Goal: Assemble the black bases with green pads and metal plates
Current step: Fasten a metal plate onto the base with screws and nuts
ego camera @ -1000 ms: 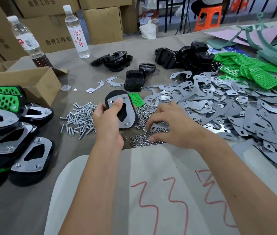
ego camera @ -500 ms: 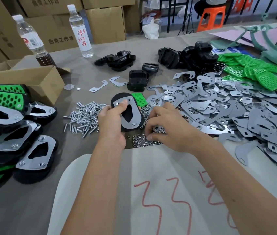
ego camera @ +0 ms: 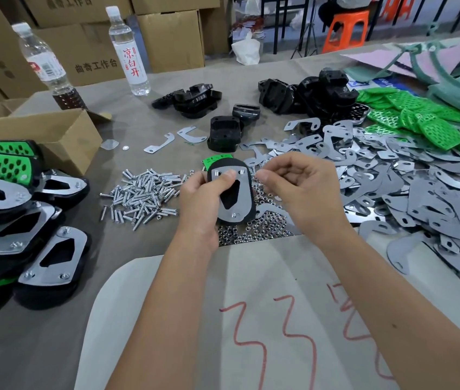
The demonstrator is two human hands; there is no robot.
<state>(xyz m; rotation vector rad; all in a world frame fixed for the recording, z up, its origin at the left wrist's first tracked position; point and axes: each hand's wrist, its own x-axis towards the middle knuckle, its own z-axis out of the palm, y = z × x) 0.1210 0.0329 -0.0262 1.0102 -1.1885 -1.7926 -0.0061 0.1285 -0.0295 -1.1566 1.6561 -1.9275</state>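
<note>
The black bases (ego camera: 318, 94) still loose lie in a heap at the far side of the worktop (ego camera: 144, 119), with the metal plates (ego camera: 409, 190) and green pads (ego camera: 426, 122) spread to the right, so most of the job looks undone; a stack of finished units (ego camera: 23, 220) sits at the left. The left hand (ego camera: 203, 204) grips one base with its plate (ego camera: 233, 192) above the nuts (ego camera: 254, 229). The right hand (ego camera: 299, 190) pinches something too small to tell, probably a nut. Screws (ego camera: 141, 195) lie just beside.

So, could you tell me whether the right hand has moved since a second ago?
Yes. The right hand has lifted off the pile of nuts and now sits beside the held base, fingertips pinched.
</note>
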